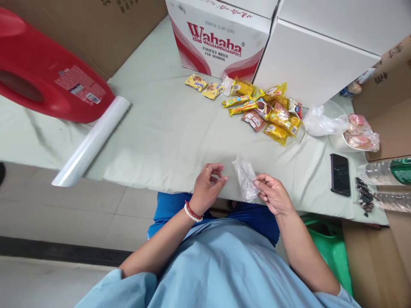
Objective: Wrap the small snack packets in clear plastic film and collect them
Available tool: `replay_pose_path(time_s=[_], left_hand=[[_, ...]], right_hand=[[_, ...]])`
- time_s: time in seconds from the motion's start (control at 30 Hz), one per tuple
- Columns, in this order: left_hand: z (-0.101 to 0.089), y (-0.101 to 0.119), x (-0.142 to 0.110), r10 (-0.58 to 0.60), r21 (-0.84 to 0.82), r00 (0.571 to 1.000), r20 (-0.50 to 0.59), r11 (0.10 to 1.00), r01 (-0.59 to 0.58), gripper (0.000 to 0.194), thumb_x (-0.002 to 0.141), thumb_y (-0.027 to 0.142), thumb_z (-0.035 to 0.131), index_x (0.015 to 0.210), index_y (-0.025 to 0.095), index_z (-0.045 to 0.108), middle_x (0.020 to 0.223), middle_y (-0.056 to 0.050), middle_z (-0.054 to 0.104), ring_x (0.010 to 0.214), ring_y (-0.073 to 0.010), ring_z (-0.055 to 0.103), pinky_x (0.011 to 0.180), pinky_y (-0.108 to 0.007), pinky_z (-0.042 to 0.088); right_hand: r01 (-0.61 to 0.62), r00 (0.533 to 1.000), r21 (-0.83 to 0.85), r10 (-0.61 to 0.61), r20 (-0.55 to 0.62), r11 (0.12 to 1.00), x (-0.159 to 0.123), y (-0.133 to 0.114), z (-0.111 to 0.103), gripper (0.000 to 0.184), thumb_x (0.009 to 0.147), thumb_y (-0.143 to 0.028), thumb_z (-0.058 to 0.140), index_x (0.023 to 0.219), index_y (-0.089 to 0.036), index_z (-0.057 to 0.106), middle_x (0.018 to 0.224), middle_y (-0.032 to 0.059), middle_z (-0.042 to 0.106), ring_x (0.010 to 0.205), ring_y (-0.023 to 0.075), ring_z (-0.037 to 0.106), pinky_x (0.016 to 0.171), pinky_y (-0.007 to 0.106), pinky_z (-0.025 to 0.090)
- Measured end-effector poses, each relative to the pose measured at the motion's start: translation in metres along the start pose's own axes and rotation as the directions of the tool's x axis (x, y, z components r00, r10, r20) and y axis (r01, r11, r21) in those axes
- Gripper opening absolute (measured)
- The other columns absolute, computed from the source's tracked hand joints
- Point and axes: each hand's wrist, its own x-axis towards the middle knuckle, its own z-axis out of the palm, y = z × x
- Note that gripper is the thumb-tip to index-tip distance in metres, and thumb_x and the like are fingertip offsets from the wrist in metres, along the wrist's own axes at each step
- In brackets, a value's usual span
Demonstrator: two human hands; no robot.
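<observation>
My right hand (272,192) pinches a crumpled clear plastic bag (244,179) by its right side, over the front edge of the table. To the left of the bag is my left hand (210,185), its fingers loosely curled and apart, with nothing between them. Further back on the cloth lies a heap of wrapped snacks (279,122) in yellow, brown and white packaging. Two small yellow packets (204,87) rest just left of the heap. Whether the bag contains anything cannot be made out.
A roll of clear film (93,141) lies at left beside a red jug (61,68). Behind the snacks stands a Wahaha water carton (221,40). On the right are a bowl with wrapped food (356,137), a phone (340,174), keys (364,196) and plastic bottles (385,171).
</observation>
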Motion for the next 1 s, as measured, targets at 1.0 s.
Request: replay_pose_path(time_s=[1.0], left_hand=[[0.012, -0.004, -0.018, -0.169, -0.438, 0.966, 0.194, 0.866, 0.239, 0.036, 0.086, 0.050, 0.085, 0.084, 0.019, 0.067, 0.102, -0.005, 0.079, 0.098, -0.0182, 0.071, 0.096, -0.033, 0.052]], right_hand=[[0.536, 0.808, -0.593, -0.568, 0.154, 0.601, 0.000, 0.020, 0.024, 0.035, 0.091, -0.051, 0.077, 0.111, -0.023, 0.070, 0.103, 0.0063, 0.069, 0.086, 0.0175, 0.062, 0.073, 0.029, 0.054]])
